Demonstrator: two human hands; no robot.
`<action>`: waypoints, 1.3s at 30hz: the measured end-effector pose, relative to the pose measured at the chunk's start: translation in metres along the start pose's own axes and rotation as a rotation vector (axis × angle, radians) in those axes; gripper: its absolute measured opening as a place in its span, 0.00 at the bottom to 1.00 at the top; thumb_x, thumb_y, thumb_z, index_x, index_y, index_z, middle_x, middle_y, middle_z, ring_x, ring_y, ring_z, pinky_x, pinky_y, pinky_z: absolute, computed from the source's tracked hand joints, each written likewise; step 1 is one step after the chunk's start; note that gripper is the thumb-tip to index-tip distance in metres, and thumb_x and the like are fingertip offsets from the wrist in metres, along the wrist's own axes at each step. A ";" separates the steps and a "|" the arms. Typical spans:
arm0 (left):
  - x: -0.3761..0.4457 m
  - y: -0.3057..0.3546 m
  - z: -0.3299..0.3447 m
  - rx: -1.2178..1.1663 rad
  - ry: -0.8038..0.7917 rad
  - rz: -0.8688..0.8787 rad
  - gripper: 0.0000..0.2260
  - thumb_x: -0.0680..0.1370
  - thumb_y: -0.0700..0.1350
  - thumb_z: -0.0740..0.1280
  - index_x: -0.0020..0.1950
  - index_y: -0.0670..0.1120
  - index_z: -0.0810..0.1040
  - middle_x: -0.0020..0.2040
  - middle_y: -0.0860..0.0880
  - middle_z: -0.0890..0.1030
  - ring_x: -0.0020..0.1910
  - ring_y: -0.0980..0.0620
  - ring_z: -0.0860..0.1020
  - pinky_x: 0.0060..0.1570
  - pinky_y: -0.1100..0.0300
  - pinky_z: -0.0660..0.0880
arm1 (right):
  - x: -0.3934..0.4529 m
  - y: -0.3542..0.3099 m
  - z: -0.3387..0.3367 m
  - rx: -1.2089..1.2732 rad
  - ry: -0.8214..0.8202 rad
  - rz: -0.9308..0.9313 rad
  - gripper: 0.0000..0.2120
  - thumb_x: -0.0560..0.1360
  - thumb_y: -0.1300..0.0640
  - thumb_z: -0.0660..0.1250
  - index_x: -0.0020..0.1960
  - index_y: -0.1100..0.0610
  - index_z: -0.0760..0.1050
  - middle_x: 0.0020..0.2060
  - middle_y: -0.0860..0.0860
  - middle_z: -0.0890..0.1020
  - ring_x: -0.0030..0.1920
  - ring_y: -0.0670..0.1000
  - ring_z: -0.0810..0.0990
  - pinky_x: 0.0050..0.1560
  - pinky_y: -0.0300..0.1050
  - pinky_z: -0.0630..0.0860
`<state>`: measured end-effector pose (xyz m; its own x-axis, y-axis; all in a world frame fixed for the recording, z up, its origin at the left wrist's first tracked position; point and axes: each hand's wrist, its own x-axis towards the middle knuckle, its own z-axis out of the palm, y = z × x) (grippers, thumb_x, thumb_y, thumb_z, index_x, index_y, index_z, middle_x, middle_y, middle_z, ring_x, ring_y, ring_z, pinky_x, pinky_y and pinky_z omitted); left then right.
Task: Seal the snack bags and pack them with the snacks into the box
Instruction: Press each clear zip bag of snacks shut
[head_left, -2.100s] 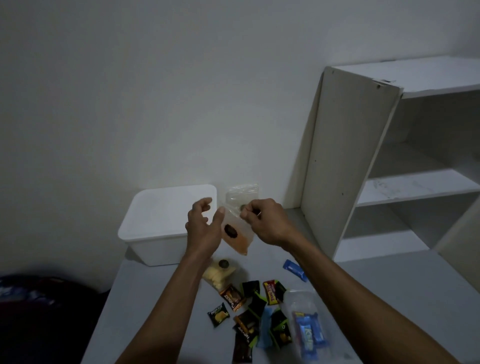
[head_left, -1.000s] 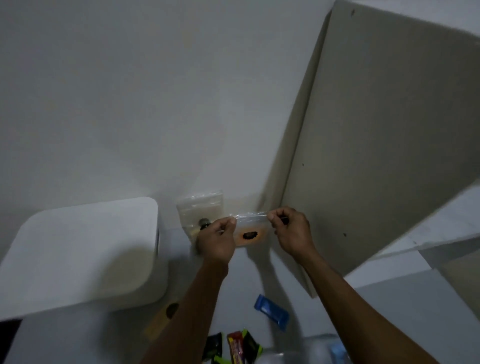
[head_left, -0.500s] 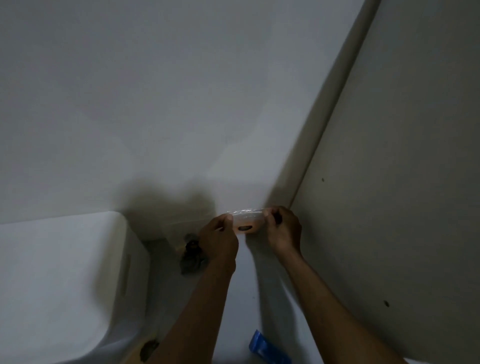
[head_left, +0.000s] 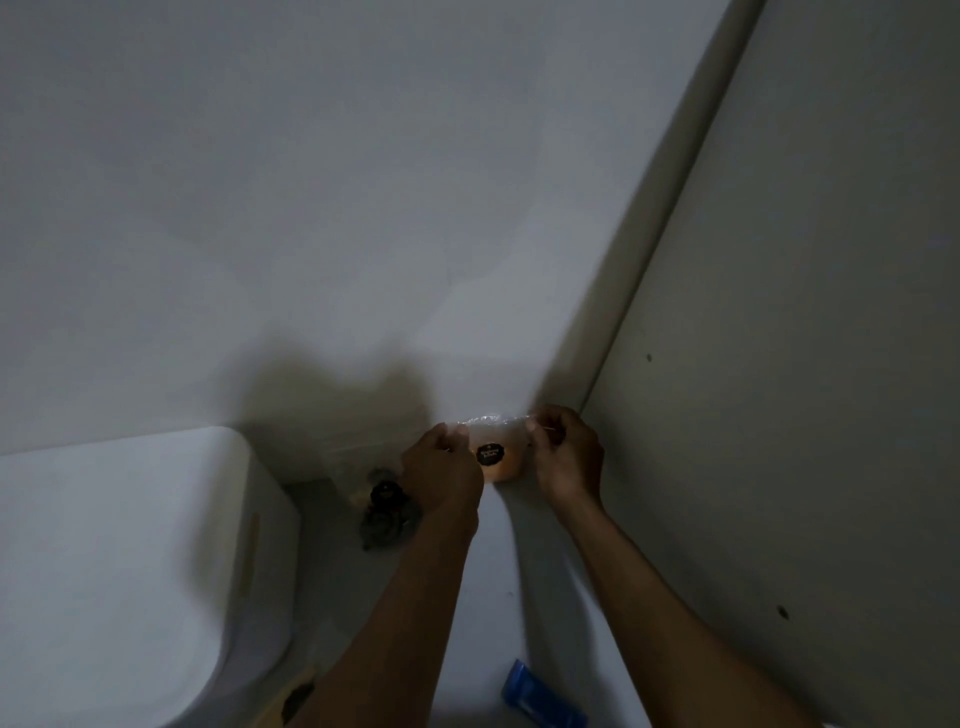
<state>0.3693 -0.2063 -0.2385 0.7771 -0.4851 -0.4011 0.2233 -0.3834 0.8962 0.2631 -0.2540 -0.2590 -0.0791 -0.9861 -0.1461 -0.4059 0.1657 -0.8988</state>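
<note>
I hold a small clear snack bag (head_left: 497, 453) with orange contents and a round black label up in front of the wall. My left hand (head_left: 440, 475) pinches its top left corner and my right hand (head_left: 563, 457) pinches its top right corner. The white box (head_left: 119, 566) with its lid on stands at the lower left. Another clear bag with a dark label (head_left: 384, 504) lies on the table between the box and my left hand. A blue snack wrapper (head_left: 540, 701) lies at the bottom, between my forearms.
The beige side panel of a shelf unit (head_left: 789, 364) rises close on the right. The white wall is right behind my hands. Another snack bag (head_left: 293, 701) shows partly at the bottom edge by the box.
The view has tilted up and closer to the wall, so the loose snacks left the frame. The bag's label now faces me more fully; both hands keep pinching its top edge.
</note>
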 end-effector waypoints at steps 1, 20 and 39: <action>-0.001 0.001 0.000 0.021 -0.004 0.011 0.04 0.77 0.41 0.70 0.42 0.46 0.80 0.38 0.54 0.76 0.41 0.52 0.76 0.54 0.53 0.77 | 0.000 0.000 0.000 -0.009 -0.001 0.009 0.08 0.78 0.60 0.68 0.57 0.57 0.80 0.47 0.50 0.82 0.47 0.48 0.79 0.42 0.28 0.70; -0.113 -0.014 -0.196 0.255 -0.201 0.475 0.11 0.77 0.45 0.71 0.57 0.43 0.82 0.47 0.52 0.83 0.43 0.59 0.81 0.40 0.79 0.72 | -0.183 -0.036 -0.028 0.010 -0.136 -0.092 0.10 0.78 0.55 0.69 0.58 0.54 0.79 0.45 0.47 0.80 0.44 0.47 0.80 0.49 0.46 0.78; -0.061 -0.155 -0.345 0.741 -0.202 0.229 0.20 0.78 0.50 0.67 0.66 0.41 0.76 0.61 0.41 0.79 0.60 0.43 0.77 0.60 0.54 0.71 | -0.317 0.046 0.077 -0.273 -0.352 0.140 0.21 0.76 0.57 0.70 0.67 0.60 0.72 0.58 0.60 0.82 0.57 0.57 0.80 0.59 0.46 0.76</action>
<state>0.4903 0.1542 -0.2874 0.6190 -0.7206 -0.3125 -0.4327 -0.6449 0.6300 0.3399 0.0657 -0.2857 0.1447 -0.8904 -0.4316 -0.6418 0.2476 -0.7258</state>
